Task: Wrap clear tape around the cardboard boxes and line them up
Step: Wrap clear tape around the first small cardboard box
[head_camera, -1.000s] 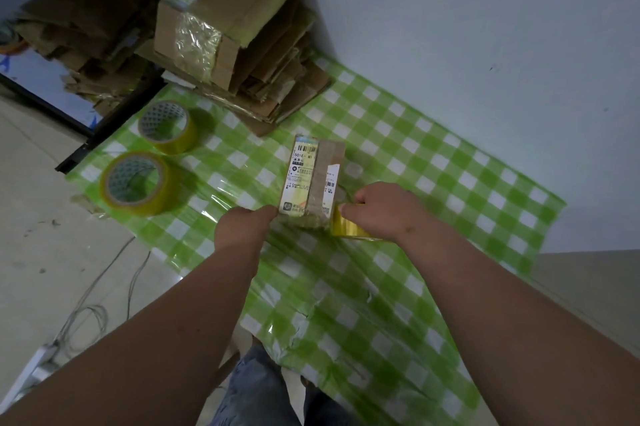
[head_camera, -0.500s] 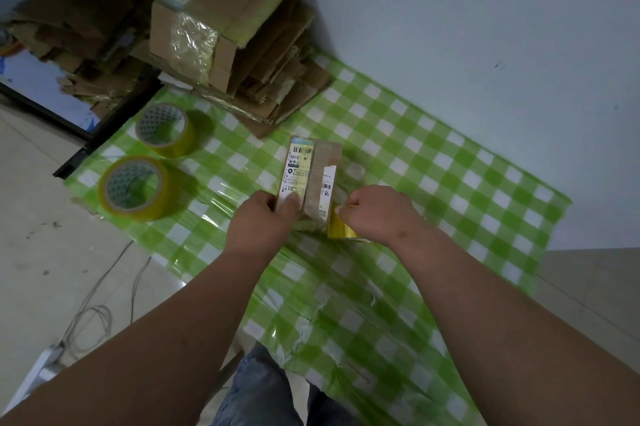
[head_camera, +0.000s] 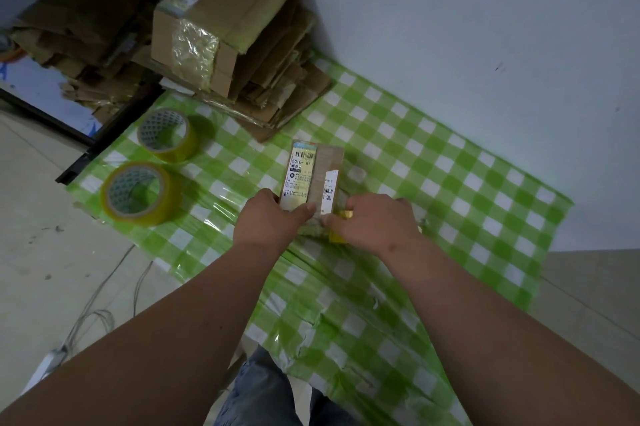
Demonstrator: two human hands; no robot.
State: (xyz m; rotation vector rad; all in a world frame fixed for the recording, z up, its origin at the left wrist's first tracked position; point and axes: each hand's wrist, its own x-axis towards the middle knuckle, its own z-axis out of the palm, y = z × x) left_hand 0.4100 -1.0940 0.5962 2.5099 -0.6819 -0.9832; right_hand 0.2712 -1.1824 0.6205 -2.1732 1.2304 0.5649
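A small cardboard box (head_camera: 317, 171) with white shipping labels lies on the green checked cloth (head_camera: 450, 183) in the middle. My left hand (head_camera: 268, 221) grips its near left end, thumb laid across the top. My right hand (head_camera: 375, 223) is curled round a yellowish roll of clear tape (head_camera: 341, 235) pressed against the box's near right corner; most of the roll is hidden under the fingers.
Two more tape rolls (head_camera: 166, 134) (head_camera: 138, 193) lie on the cloth at the left. A larger taped cardboard box (head_camera: 221, 20) sits on a pile of flattened cardboard (head_camera: 284, 93) against the wall. Cables (head_camera: 100, 307) trail on the floor at the left.
My left hand moved up from the cloth onto the box's near end and now grips it. My right hand with the tape roll stayed at the box's near right corner.
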